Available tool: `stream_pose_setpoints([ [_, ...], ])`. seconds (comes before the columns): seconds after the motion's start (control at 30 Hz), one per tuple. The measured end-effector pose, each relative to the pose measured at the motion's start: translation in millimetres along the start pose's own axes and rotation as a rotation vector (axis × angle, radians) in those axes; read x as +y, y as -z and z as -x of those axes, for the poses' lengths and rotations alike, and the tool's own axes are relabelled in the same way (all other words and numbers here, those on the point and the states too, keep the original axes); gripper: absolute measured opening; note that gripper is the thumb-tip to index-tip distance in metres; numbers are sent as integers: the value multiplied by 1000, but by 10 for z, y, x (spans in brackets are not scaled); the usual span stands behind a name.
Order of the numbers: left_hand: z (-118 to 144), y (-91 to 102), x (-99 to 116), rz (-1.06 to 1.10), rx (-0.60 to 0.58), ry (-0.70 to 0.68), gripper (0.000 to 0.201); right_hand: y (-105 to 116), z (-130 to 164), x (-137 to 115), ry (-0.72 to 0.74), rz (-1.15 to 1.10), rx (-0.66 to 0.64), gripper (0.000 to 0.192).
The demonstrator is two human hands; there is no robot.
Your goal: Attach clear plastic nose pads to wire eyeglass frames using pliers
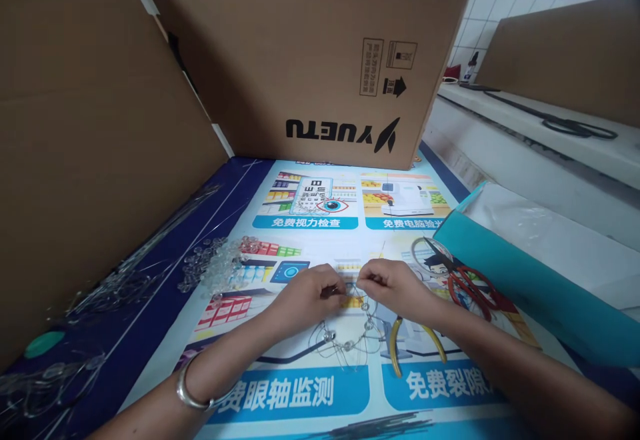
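My left hand (320,288) is closed, thumb and fingertips pinched over the printed sheet. Close beside it, my right hand (393,285) pinches too, fingertips almost meeting the left ones. Between and below them hangs a thin beaded wire (349,345), a loose loop with several clear round beads and stray wire ends. Its exact grip points are hidden by my fingers. Yellow-handled pliers (395,350) lie under my right wrist. Farther left sits a pile of clear beads (213,267).
Red-handled scissors (473,287) rest by a clear ring-shaped roll (420,248). A teal box (530,273) stands right. Cardboard (300,47) walls off the back and left. Cut wires (380,425) lie in front; wire bundles (120,287) lie left. Black scissors (575,127) sit on a ledge.
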State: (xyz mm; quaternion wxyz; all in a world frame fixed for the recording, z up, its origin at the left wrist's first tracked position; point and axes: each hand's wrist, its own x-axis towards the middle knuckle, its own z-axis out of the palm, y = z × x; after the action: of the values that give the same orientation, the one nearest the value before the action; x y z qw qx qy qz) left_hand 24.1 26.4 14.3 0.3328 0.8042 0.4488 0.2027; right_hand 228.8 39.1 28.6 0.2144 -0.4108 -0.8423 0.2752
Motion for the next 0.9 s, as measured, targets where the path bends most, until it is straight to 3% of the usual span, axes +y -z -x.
stream_pose_setpoints([
  [0.37,-18,36,-31,11,-32,-33,10,-23,-65,-87,62,-53,-239,10],
  [0.63,0,71,61,-73,-32,-49,10,-60,-61,-83,9,-65,-264,13],
  [0.9,39,51,75,-119,-36,20,11,-72,-43,-48,-48,-112,-252,10],
])
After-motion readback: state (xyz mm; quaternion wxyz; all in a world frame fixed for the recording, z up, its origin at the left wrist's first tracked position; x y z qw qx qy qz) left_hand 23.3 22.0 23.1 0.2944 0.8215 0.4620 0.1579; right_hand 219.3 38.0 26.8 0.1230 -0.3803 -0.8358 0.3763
